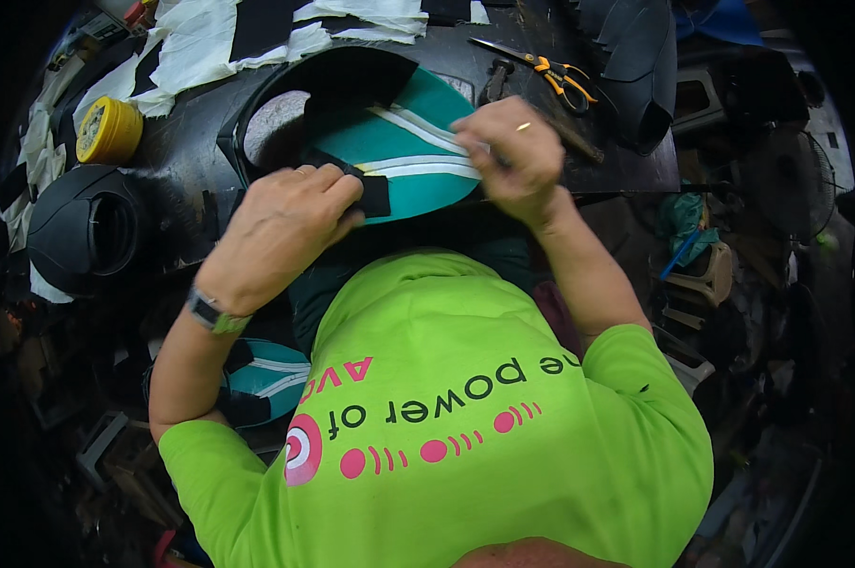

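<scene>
A teal and black panel (427, 193) with white stripes lies at the near edge of the dark workbench, joined to a curved black part that arches behind it. My left hand (290, 213), with a watch on its wrist, is closed on the black flap at the panel's near left edge. Its fingertips are partly hidden. My right hand (517, 156), wearing a ring, is bent into a pinch at the panel's right edge. It is slightly blurred, and what lies between its fingers does not show.
Orange-handled scissors (564, 83) lie on the workbench (635, 175) at the back right, beside black moulded pieces (626, 66). A yellow tub (110, 131) and a black rounded shell (87, 227) stand at left, white cloth strips (195, 43) behind. Another teal striped piece (266, 379) sits below my left forearm.
</scene>
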The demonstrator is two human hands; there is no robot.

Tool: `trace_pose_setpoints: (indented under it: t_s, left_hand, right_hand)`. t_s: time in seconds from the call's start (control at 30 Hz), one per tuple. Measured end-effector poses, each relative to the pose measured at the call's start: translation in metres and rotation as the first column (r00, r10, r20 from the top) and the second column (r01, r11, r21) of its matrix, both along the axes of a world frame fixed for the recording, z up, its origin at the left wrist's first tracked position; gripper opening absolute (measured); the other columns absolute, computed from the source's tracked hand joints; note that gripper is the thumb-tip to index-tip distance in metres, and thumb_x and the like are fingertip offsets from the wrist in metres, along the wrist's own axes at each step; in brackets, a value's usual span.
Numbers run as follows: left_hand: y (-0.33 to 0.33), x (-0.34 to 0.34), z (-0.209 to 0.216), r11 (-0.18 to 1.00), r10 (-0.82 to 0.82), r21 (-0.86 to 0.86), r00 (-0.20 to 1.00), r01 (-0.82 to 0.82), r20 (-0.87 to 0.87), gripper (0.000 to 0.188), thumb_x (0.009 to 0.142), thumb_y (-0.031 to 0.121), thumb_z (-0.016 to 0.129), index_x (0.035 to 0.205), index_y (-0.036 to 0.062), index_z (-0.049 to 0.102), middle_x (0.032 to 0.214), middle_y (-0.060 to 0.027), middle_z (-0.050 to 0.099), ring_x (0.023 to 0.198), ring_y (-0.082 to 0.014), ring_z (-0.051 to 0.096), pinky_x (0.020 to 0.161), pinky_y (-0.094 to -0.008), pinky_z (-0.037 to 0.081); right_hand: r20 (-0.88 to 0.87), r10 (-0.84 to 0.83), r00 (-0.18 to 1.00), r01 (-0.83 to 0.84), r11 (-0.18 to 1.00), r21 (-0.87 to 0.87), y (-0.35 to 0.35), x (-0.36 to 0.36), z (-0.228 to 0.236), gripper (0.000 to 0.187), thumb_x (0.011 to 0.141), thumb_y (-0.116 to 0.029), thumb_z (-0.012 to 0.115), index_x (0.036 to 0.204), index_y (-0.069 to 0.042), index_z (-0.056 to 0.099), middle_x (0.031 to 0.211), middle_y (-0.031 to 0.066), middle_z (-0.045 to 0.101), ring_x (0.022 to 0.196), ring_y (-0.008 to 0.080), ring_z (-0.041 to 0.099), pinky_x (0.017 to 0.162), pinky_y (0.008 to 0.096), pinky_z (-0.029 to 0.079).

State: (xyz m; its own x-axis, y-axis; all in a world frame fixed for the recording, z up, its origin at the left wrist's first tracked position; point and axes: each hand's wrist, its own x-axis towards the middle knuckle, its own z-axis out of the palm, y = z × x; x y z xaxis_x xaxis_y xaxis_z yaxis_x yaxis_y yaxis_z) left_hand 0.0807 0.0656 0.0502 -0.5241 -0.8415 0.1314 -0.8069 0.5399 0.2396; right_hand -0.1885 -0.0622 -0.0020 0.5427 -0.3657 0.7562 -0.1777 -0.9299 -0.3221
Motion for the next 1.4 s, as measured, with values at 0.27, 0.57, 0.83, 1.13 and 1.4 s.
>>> trace_pose_setpoints:
  t_s: [0.27,0.57,0.83,1.13,1.4]
  left_hand:
    - [-0.010,0.038,0.030,0.996,-0.065,-0.038,0.964,0.077,0.260,0.018,0.082,0.005,0.068,0.100,0.0057,0.071,0.088,-0.0094,0.066,0.095,-0.0246,0.068,0.112,-0.0422,0.040]
    - [-0.008,-0.039,0.024,0.916,-0.139,0.379,0.990,0.135,-0.015,0.056,0.092,0.029,0.073,0.135,-0.0030,0.057,0.102,-0.0237,0.069,0.091,-0.0385,0.070,0.081,-0.0445,0.057]
    - [-0.078,-0.047,0.006,0.862,-0.120,0.505,0.985,0.041,0.123,0.055,0.087,0.010,0.076,0.137,-0.0002,0.057,0.108,-0.0212,0.069,0.104,-0.0374,0.067,0.092,-0.0460,0.053]
    - [-0.102,-0.057,-0.021,0.960,-0.227,0.155,0.973,0.231,-0.043,0.018,0.083,0.004,0.072,0.100,0.0030,0.076,0.102,-0.0181,0.073,0.093,-0.0357,0.072,0.080,-0.0432,0.058]
    - [-0.108,-0.066,-0.018,0.948,-0.272,0.188,0.960,0.256,0.065,0.015,0.084,0.014,0.076,0.096,0.0049,0.078,0.087,-0.0171,0.075,0.085,-0.0310,0.074,0.075,-0.0416,0.057]
  right_hand:
    - [-0.596,-0.662,0.455,0.762,0.635,-0.124,-0.096,-0.086,-0.014,0.037,0.092,-0.005,0.061,0.130,-0.005,0.061,0.118,0.0192,0.068,0.111,0.0396,0.065,0.095,0.0482,0.054]
    - [-0.669,-0.520,0.531,0.715,0.699,0.024,-0.107,-0.063,-0.011,0.051,0.091,-0.007,0.059,0.141,-0.016,0.054,0.109,0.0221,0.068,0.105,0.0382,0.068,0.095,0.0485,0.053]
    - [-0.052,-0.162,0.985,0.125,0.484,0.866,-0.002,-0.067,0.040,0.051,0.098,-0.003,0.058,0.149,-0.007,0.050,0.093,0.0019,0.058,0.071,0.0046,0.057,0.059,0.0190,0.046]
    - [-0.348,-0.200,0.916,0.399,0.369,0.840,0.096,-0.094,0.044,0.050,0.086,0.008,0.061,0.136,0.001,0.061,0.089,0.0024,0.057,0.080,0.0093,0.059,0.074,0.0244,0.049]
    - [-0.551,-0.192,0.812,0.538,0.612,0.579,0.109,-0.096,0.038,0.051,0.083,0.005,0.062,0.133,-0.001,0.063,0.088,0.0126,0.055,0.077,0.0225,0.056,0.075,0.0324,0.047]
